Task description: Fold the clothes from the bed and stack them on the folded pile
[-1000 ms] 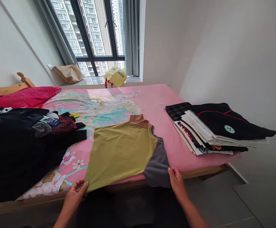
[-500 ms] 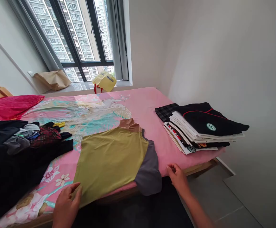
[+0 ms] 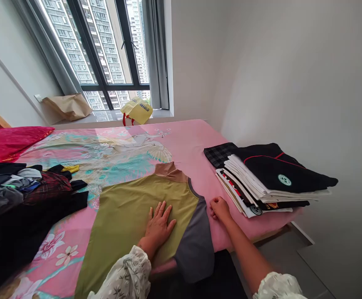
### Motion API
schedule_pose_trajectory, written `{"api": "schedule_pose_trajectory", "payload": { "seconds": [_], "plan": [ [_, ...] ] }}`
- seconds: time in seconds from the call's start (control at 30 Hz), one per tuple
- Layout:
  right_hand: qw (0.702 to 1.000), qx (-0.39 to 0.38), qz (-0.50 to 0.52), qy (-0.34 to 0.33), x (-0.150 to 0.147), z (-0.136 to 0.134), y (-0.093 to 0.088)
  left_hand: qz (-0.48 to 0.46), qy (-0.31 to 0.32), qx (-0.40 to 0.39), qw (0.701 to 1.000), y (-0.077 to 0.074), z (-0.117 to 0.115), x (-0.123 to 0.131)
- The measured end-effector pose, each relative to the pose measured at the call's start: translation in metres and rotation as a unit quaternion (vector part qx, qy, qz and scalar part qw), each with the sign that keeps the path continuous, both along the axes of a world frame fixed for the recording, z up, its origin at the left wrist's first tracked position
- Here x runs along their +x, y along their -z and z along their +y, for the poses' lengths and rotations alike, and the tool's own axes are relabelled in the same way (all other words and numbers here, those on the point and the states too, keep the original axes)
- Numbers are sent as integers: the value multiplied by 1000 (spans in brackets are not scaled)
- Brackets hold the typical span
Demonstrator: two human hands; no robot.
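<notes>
A short-sleeved shirt [image 3: 121, 211] with an olive body, grey sleeve and brown patch near the collar lies spread on the bed, its near sleeve hanging over the edge. Palm down on the middle of the olive cloth rests my left hand [image 3: 160, 224], fingers spread, holding nothing. Beside the grey sleeve [image 3: 196, 245], over the pink sheet, is my right hand [image 3: 220, 209]. Its fingers are curled in, and no cloth shows in them. It sits between the shirt and a stack of folded clothes [image 3: 262, 195].
A heap of dark clothes [image 3: 28, 216] lies on the left of the bed [image 3: 190, 141], near a red pillow [image 3: 13, 141]. A brown paper bag [image 3: 67, 106] and a yellow bag [image 3: 137, 110] are by the window. The bed's right edge drops to a grey floor [image 3: 283, 253].
My left hand has gone from the shirt's lower left corner to its middle and flattened out. My right hand has shifted a little up and left, fingers curling in. The view has tilted slightly.
</notes>
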State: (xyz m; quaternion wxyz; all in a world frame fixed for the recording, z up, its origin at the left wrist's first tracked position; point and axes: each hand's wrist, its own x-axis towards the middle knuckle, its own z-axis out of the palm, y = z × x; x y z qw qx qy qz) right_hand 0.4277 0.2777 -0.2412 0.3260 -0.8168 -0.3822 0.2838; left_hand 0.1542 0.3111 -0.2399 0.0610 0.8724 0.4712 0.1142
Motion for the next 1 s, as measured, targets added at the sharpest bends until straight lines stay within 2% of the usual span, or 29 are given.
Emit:
{"api": "schedule_pose_trajectory", "payload": {
  "seconds": [0.1, 0.23, 0.37, 0.43, 0.53, 0.67, 0.77, 0.83, 0.93, 1.0],
  "plan": [
    [999, -10, -21, -22, 5, 3, 1, 8, 12, 20, 1000, 10, -2, -2],
    [994, -24, -81, -71, 3, 21, -3, 4, 18, 37, 999, 15, -3, -4],
    [990, -24, -130, -59, 7, 49, -15, -4, 20, 44, 999, 16, -3, -5],
    [988, 8, -137, -68, 6, 71, -26, -8, 22, 41, 999, 17, -4, -6],
    [985, 56, -123, -105, -6, 121, -46, -16, 24, 39, 999, 19, -4, -8],
    [988, 43, -67, -133, -30, 200, -62, -24, 30, 47, 998, 21, -4, -12],
    [989, -17, -16, -144, -46, 250, -60, -27, 34, 59, 997, 24, -3, -15],
    [987, -55, 5, -149, -56, 273, -53, -27, 39, 67, 997, 29, -1, -17],
    [984, -81, 18, -158, -70, 296, -39, -27, 49, 74, 996, 38, 3, -19],
    [983, -70, 19, -168, -78, 308, -33, -25, 52, 73, 996, 42, 5, -21]
  ]
}}
